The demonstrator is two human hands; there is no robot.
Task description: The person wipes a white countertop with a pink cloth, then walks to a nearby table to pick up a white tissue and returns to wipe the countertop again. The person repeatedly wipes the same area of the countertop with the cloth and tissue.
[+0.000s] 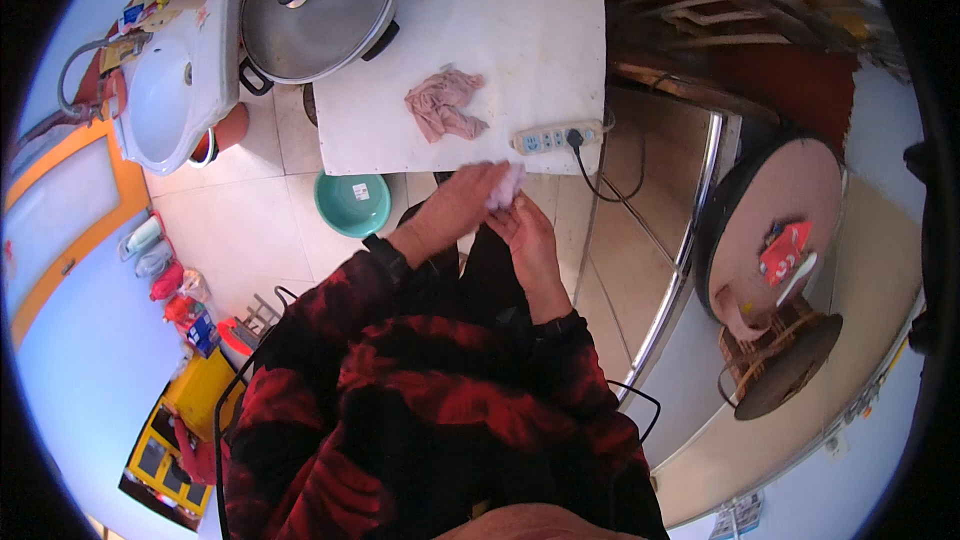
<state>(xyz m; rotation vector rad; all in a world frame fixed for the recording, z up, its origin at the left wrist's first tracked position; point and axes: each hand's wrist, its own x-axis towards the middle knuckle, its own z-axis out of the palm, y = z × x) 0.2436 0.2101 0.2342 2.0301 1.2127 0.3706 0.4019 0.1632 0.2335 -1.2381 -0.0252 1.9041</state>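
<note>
Both hands meet in front of the white tabletop's near edge, around a pale lilac-white crumpled wad that looks like cloth or tissue. My left hand is slightly blurred and lies along the wad's left side, its fingertips partly hidden. From below, my right hand pinches the wad's lower end between thumb and fingers. A crumpled dusty-pink cloth rests on the tabletop beyond my hands. To its right, a power strip has a black plug in it.
A large lidded pan stands at the table's back left. Left of it is a white washbasin. A green plastic basin sits on the tiled floor. The plug's black cable hangs over the table edge. A round table stands right.
</note>
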